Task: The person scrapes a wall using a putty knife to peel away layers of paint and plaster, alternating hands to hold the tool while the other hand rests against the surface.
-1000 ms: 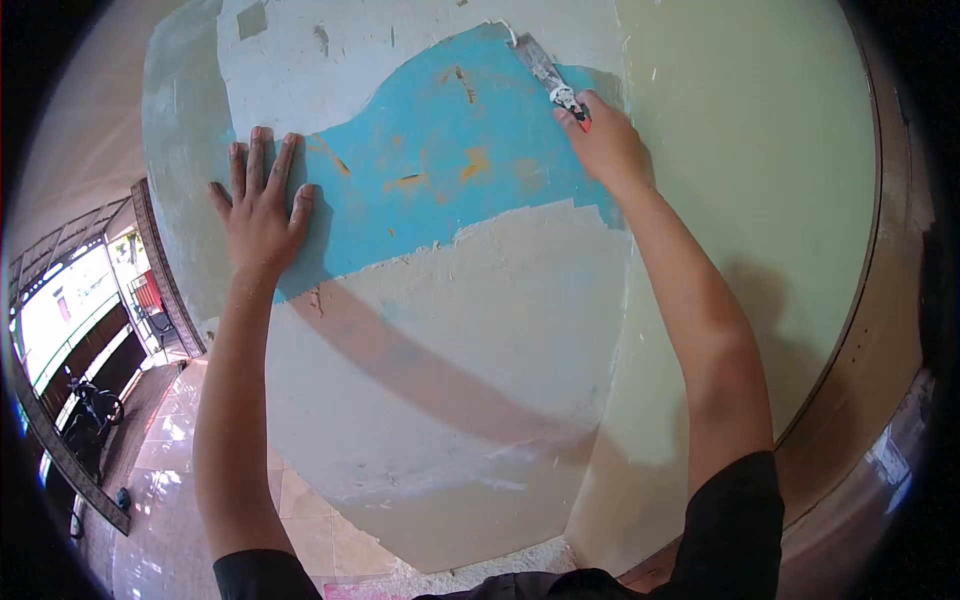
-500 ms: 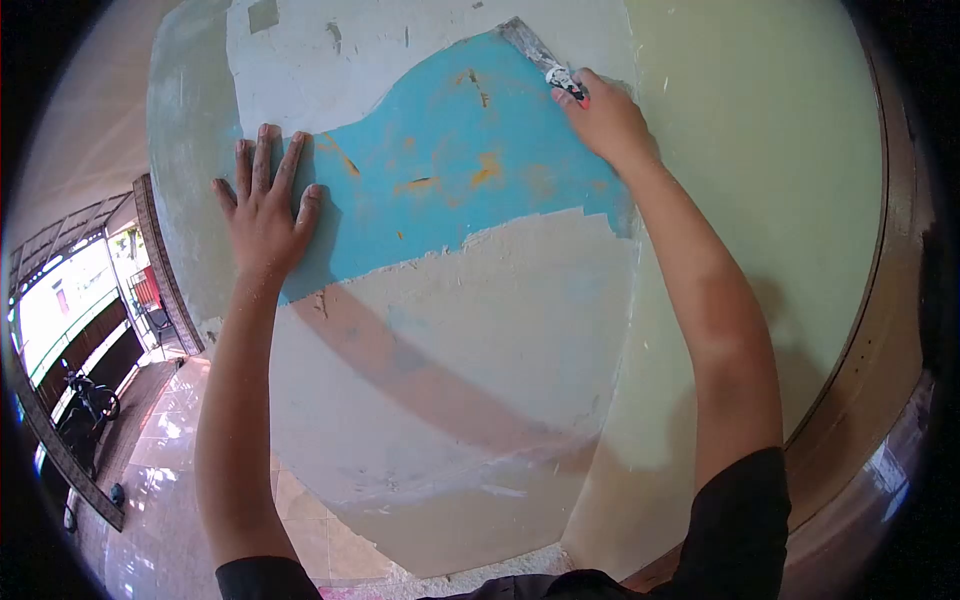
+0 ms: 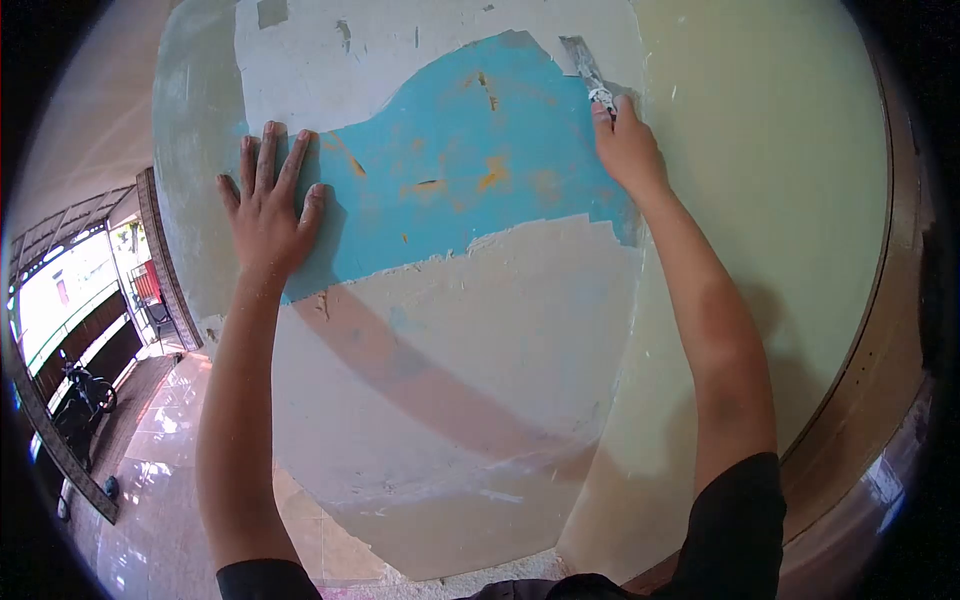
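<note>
My right hand (image 3: pixel 632 150) is closed round the handle of a putty knife (image 3: pixel 585 70), near the top right of the turquoise patch (image 3: pixel 440 140). The blade points up and to the left, against the edge of the whitish coating (image 3: pixel 320 60). Orange and brown marks show on the turquoise paint. My left hand (image 3: pixel 272 210) lies flat with fingers spread on the wall, at the left end of the patch, and holds nothing. Below the patch the wall has a beige-grey surface (image 3: pixel 450 330) with a ragged upper edge.
A pale green wall section (image 3: pixel 770 170) is on the right, bordered by a brown frame (image 3: pixel 868 370). At the left, a doorway looks out on a parked motorcycle (image 3: pixel 85 395) and a railing. Shiny floor tiles (image 3: pixel 160 440) lie at the lower left.
My right hand and the putty knife have moved right and slightly down, and the turquoise area at the top right reaches further right. My left hand stays on the wall.
</note>
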{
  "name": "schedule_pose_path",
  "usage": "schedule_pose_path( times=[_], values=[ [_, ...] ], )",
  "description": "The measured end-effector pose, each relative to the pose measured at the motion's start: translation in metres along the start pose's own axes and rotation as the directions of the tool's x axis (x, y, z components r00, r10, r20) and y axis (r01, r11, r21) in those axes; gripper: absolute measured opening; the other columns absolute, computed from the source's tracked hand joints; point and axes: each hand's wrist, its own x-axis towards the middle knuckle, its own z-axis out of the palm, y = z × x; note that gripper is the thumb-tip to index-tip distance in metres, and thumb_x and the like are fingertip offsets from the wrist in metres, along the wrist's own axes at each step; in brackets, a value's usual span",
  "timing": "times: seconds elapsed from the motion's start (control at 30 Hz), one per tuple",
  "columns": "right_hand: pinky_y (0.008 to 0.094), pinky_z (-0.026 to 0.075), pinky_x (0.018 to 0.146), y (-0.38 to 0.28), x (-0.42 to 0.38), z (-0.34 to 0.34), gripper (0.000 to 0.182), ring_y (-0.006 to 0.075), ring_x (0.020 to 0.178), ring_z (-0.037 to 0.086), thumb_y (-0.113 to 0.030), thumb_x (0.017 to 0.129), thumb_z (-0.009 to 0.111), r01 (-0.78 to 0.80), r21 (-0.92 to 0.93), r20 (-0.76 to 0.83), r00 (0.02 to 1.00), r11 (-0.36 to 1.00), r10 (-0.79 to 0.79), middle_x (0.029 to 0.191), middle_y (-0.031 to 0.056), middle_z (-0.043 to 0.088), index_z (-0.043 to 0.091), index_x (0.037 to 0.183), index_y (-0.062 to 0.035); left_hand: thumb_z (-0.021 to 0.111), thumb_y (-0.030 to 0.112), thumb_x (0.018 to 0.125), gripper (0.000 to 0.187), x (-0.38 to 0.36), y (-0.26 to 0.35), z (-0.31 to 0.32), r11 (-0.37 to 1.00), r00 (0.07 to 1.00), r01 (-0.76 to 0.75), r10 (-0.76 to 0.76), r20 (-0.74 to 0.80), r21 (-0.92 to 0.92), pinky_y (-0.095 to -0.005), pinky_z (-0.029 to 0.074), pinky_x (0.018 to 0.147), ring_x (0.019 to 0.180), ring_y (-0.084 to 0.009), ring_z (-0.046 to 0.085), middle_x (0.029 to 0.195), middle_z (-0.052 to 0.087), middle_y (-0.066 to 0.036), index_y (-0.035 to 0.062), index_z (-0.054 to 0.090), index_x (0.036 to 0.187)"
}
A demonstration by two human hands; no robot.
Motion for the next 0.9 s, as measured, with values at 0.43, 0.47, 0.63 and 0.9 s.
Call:
schedule_pose_path(
  times=[0.43, 0.47, 0.63, 0.9],
  values=[
    [0.0574, 0.051, 0.077, -0.004, -0.042, -0.012, 0.031, 0.0476, 0.087, 0.066, -0.033, 0.104, 0.048, 0.143, 0.023, 0.140, 0.979, 0.989, -0.145, 0.092, 0.0242, 0.069, 0.051, 0.114, -0.0039, 0.051, 0.042, 0.099, 0.064, -0.002, 0.000, 0.003, 0.999, 0.999, 0.001, -0.002, -0.035, -0.043, -0.0632, 0.006, 0.124, 0.158, -0.0292, 0.013, 0.171, 0.019, 0.002, 0.0395, 0.031, 0.159],
    [0.0571, 0.051, 0.077, -0.005, -0.037, -0.013, 0.031, 0.0473, 0.086, 0.066, -0.033, 0.104, 0.048, 0.167, 0.000, 0.139, 0.976, 0.986, -0.166, 0.091, 0.0242, 0.069, 0.051, 0.114, -0.0040, 0.051, 0.042, 0.098, 0.064, -0.002, 0.000, 0.003, 0.999, 1.000, 0.004, -0.005, -0.030, -0.043, -0.0631, 0.006, 0.124, 0.158, -0.0293, 0.013, 0.171, 0.019, 0.002, 0.0394, 0.031, 0.159],
    [0.0568, 0.052, 0.079, -0.026, -0.008, -0.021, 0.037, 0.0464, 0.088, 0.068, -0.037, 0.105, 0.047, 0.202, -0.062, 0.197, 0.963, 0.977, -0.186, 0.092, 0.0247, 0.070, 0.055, 0.116, -0.0026, 0.052, 0.041, 0.097, 0.065, -0.001, 0.002, 0.001, 0.999, 1.000, 0.014, -0.015, -0.016, -0.039, -0.0632, 0.006, 0.124, 0.158, -0.0297, 0.014, 0.170, 0.020, 0.002, 0.0392, 0.032, 0.159],
    [0.0546, 0.054, 0.082, -0.039, 0.008, -0.025, 0.046, 0.0445, 0.091, 0.069, -0.040, 0.106, 0.044, 0.267, -0.152, 0.159, 0.957, 0.952, -0.243, 0.095, 0.0245, 0.071, 0.058, 0.126, -0.0016, 0.052, 0.041, 0.097, 0.065, -0.002, -0.001, 0.007, 0.999, 0.998, -0.005, 0.002, -0.068, -0.040, -0.0632, 0.006, 0.125, 0.157, -0.0288, 0.014, 0.170, 0.021, 0.002, 0.0406, 0.032, 0.159]
  ],
)
